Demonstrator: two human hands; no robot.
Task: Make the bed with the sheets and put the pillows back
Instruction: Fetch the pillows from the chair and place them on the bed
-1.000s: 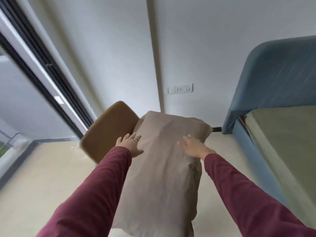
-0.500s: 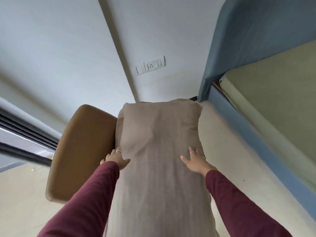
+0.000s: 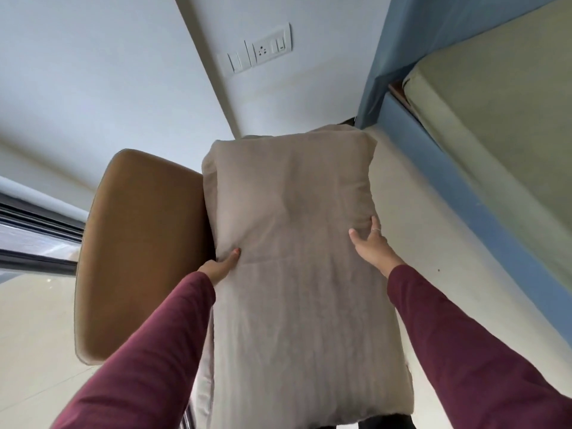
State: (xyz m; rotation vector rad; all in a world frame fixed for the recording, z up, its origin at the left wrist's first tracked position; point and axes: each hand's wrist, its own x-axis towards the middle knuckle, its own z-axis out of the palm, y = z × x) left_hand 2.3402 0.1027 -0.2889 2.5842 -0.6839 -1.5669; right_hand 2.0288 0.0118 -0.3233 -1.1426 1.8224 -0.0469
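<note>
A long beige pillow (image 3: 297,243) lies lengthwise in front of me, on top of a second pillow whose paler edge (image 3: 204,394) shows at its lower left. My left hand (image 3: 221,265) grips the top pillow's left edge, thumb on top and fingers tucked underneath. At the right edge, my right hand (image 3: 370,244) clasps the same pillow, fingers curled around its side. The bed stands to the right: a bare greenish mattress (image 3: 501,113) in a blue frame (image 3: 464,193) with a blue padded headboard (image 3: 433,32).
A tan padded chair back (image 3: 136,252) stands just left of the pillows. A white wall with a switch and socket plate (image 3: 260,54) is ahead. A dark-framed sliding window (image 3: 37,230) is at the left. Cream floor (image 3: 411,218) runs between pillows and bed.
Both hands have gone from lying flat on top of the pillow to gripping its two side edges. The view has tilted further down and closer to the pillow.
</note>
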